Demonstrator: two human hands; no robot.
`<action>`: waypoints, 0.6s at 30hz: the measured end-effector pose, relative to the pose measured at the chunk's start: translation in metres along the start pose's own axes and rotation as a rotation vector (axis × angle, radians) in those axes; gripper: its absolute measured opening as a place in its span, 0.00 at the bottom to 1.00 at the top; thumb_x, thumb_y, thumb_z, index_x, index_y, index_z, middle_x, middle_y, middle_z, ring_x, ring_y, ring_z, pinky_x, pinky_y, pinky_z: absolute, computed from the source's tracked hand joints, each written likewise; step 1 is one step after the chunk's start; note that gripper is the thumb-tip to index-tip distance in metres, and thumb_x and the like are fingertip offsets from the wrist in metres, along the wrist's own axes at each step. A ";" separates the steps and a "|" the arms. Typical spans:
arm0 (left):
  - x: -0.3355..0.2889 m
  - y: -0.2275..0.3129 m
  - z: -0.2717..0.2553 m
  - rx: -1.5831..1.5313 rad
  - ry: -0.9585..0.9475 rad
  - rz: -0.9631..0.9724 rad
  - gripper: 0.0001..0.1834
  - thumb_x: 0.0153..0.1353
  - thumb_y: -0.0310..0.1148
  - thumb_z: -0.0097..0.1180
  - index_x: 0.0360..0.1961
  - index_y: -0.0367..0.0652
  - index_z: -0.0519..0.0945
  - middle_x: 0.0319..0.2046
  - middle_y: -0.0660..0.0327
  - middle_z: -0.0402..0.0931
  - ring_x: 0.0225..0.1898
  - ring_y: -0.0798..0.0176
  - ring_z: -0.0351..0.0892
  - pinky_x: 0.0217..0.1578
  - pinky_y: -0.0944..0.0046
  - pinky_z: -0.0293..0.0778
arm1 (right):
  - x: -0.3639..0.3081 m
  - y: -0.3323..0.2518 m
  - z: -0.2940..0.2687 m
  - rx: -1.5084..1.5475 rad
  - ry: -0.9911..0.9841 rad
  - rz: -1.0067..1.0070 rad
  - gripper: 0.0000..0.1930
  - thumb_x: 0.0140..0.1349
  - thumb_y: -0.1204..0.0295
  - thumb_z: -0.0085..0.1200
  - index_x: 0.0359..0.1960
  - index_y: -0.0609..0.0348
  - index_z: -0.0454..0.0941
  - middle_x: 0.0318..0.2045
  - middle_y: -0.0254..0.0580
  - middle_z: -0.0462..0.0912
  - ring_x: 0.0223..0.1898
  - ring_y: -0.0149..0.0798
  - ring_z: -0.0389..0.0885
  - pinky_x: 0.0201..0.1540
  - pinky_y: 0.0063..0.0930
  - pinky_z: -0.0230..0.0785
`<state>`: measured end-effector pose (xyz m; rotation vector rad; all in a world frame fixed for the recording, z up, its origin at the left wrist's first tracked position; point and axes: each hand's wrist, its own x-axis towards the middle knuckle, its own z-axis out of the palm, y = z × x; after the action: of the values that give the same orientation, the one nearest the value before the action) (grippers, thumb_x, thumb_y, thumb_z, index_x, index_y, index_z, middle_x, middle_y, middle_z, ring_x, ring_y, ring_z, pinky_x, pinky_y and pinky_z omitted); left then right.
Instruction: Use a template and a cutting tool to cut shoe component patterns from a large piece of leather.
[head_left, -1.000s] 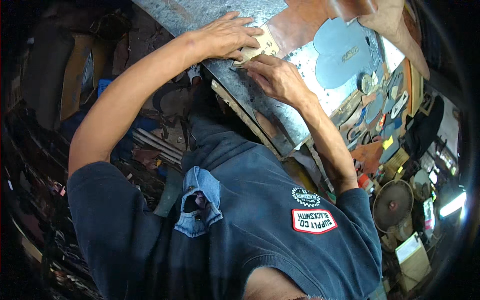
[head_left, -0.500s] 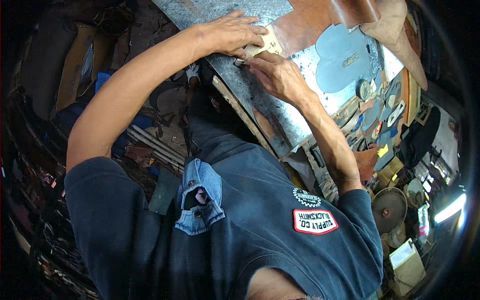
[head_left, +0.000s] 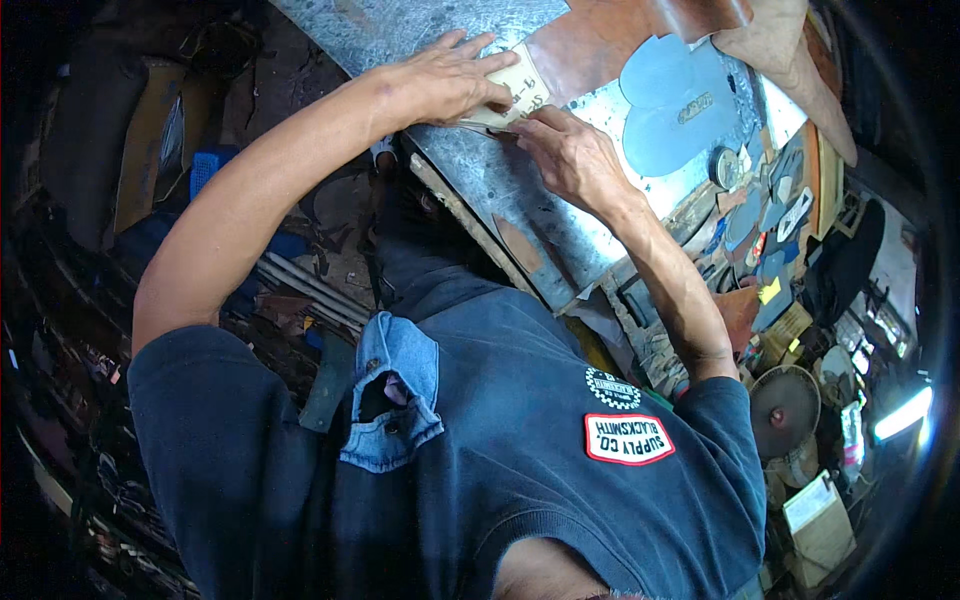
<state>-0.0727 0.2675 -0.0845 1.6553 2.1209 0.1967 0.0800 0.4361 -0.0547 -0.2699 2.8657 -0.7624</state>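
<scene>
My left hand (head_left: pixel 440 80) lies flat, fingers spread, pressing a cream card pattern (head_left: pixel 527 88) onto a sheet of brown leather (head_left: pixel 590 45). The leather rests on a grey metal-covered bench (head_left: pixel 500 195). My right hand (head_left: pixel 570 155) sits just below the card. Its fingers are pinched on a thin dark tool (head_left: pixel 492 128) whose tip lies along the card's lower edge. Most of the tool is hidden inside the hand.
Blue sole-shaped cutouts (head_left: pixel 670 110) lie on the bench to the right of my hands. Small tools and scraps (head_left: pixel 770 220) crowd the bench's right end. A round grinder disc (head_left: pixel 785 405) stands at lower right. Metal bars and clutter (head_left: pixel 300 285) fill the floor at left.
Both hands stay on the card and leather, barely shifting. The right hand has slid slightly along the card's lower edge.
</scene>
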 end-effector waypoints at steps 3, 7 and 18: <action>-0.004 0.006 -0.001 0.057 0.000 0.018 0.23 0.58 0.21 0.50 0.49 0.61 0.81 0.72 0.59 0.51 0.73 0.48 0.47 0.72 0.43 0.44 | -0.005 0.002 0.000 0.008 -0.003 0.046 0.11 0.59 0.73 0.55 0.44 0.54 0.81 0.41 0.43 0.79 0.37 0.49 0.82 0.37 0.42 0.77; -0.007 0.018 -0.007 0.023 -0.041 -0.037 0.18 0.57 0.27 0.55 0.48 0.59 0.82 0.72 0.56 0.51 0.73 0.45 0.46 0.71 0.41 0.44 | -0.014 0.003 -0.004 0.030 0.001 0.085 0.12 0.59 0.73 0.55 0.45 0.54 0.81 0.47 0.44 0.79 0.40 0.51 0.82 0.39 0.41 0.78; -0.008 0.017 0.005 -0.026 0.040 -0.023 0.18 0.55 0.32 0.64 0.48 0.59 0.82 0.73 0.56 0.50 0.73 0.44 0.45 0.70 0.40 0.46 | -0.027 0.019 -0.005 0.092 0.012 0.082 0.10 0.62 0.74 0.54 0.45 0.54 0.81 0.55 0.37 0.78 0.43 0.49 0.83 0.43 0.39 0.78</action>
<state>-0.0543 0.2639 -0.0809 1.6247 2.1560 0.2510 0.1023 0.4602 -0.0567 -0.1357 2.8227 -0.8801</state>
